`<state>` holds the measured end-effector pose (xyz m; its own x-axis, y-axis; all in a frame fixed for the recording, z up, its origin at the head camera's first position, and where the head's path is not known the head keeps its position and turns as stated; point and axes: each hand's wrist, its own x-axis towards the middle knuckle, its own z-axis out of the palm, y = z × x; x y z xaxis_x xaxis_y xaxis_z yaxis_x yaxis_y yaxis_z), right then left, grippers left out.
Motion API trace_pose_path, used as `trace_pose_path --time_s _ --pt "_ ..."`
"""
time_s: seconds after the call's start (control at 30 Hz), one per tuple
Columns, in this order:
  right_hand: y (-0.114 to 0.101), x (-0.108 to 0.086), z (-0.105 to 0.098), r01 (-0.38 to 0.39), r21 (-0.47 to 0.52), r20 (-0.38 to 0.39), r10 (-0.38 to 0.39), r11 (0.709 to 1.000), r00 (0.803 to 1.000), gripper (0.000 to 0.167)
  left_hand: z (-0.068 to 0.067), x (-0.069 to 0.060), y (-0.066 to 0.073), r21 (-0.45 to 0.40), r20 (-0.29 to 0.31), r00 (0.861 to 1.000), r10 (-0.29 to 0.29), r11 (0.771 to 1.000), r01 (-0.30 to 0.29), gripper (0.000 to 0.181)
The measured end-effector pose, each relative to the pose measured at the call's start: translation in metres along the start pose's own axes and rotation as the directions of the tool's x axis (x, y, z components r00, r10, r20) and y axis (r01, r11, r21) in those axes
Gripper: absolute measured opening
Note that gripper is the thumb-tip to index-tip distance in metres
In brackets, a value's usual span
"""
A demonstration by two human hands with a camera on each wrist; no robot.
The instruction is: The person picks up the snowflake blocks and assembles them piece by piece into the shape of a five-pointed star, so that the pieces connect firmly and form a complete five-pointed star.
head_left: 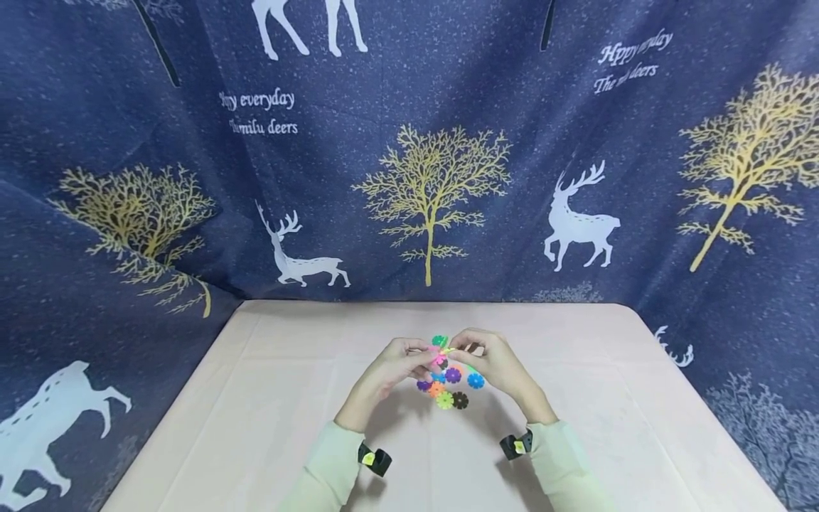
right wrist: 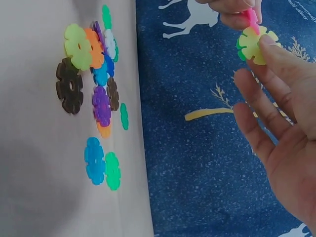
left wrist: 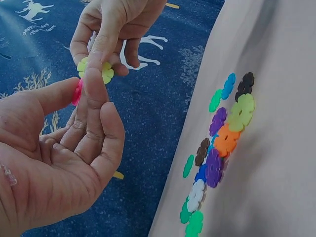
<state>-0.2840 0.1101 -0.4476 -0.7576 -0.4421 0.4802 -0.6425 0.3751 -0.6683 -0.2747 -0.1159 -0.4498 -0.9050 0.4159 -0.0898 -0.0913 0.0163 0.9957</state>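
My left hand (head_left: 397,366) pinches a pink flower-shaped snowflake disc (left wrist: 77,92) between thumb and fingers. Opposite it, my right hand (head_left: 489,359) holds a yellow snowflake disc (right wrist: 253,45) by its edge, thumb on its face. A bit of green (right wrist: 240,49) shows behind the yellow one. The pink disc stands edge-on against the yellow rim in the right wrist view; whether their slots interlock I cannot tell. Both hands are raised above a loose group of discs, including a yellow-green disc (head_left: 444,400), a black disc (head_left: 460,400) and a blue disc (head_left: 475,380).
On the pale tabletop (head_left: 269,412) also lie an orange disc (left wrist: 227,139), a white disc (left wrist: 196,195) and several purple, brown and green ones, some overlapping. A dark blue cloth (head_left: 435,92) with deer and trees hangs behind the table and at its sides.
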Motion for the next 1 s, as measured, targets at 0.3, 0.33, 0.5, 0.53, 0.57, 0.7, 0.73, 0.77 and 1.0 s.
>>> trace_pose_path --time_s 0.3,0.33,0.5,0.53,0.57,0.7,0.73,0.77,1.0 --pt "0.007 0.002 -0.003 -0.041 -0.067 -0.029 0.039 0.997 0.999 0.008 -0.004 0.000 -0.002 0.026 -0.017 1.000 0.014 1.000 -0.014 0.026" --pt "0.008 0.002 -0.003 -0.044 -0.071 -0.034 0.041 0.996 0.999 0.008 -0.004 0.000 -0.003 0.033 -0.021 1.000 0.016 0.999 -0.015 0.026" --pt "0.017 0.001 -0.002 -0.076 -0.104 -0.072 0.069 0.992 0.995 0.006 -0.008 0.002 -0.009 0.038 -0.040 0.999 0.003 0.999 -0.001 0.031" --pt "0.019 0.001 -0.002 -0.088 -0.108 -0.080 0.080 0.990 0.994 0.006 -0.009 0.002 -0.010 0.038 -0.047 0.999 -0.002 0.999 0.003 0.031" --pt "0.020 0.001 -0.002 -0.102 -0.114 -0.089 0.093 0.988 0.992 0.006 -0.010 0.002 -0.011 0.038 -0.052 0.999 -0.004 0.999 0.006 0.030" --pt "0.026 0.001 -0.002 -0.160 -0.134 -0.116 0.145 0.978 0.983 0.007 -0.013 0.000 -0.014 0.059 -0.080 0.997 -0.007 0.998 0.012 0.029" --pt "0.028 0.001 -0.002 -0.174 -0.140 -0.120 0.157 0.975 0.980 0.006 -0.015 0.000 -0.015 0.067 -0.090 0.996 -0.005 0.998 0.011 0.029" --pt "0.030 0.001 -0.002 -0.189 -0.146 -0.124 0.171 0.971 0.977 0.007 -0.016 -0.001 -0.016 0.076 -0.099 0.995 -0.004 0.997 0.011 0.029" --pt "0.046 -0.001 -0.005 -0.287 -0.153 -0.130 0.269 0.946 0.954 0.005 -0.027 -0.001 -0.024 0.108 -0.165 0.986 -0.014 0.994 0.032 0.029"
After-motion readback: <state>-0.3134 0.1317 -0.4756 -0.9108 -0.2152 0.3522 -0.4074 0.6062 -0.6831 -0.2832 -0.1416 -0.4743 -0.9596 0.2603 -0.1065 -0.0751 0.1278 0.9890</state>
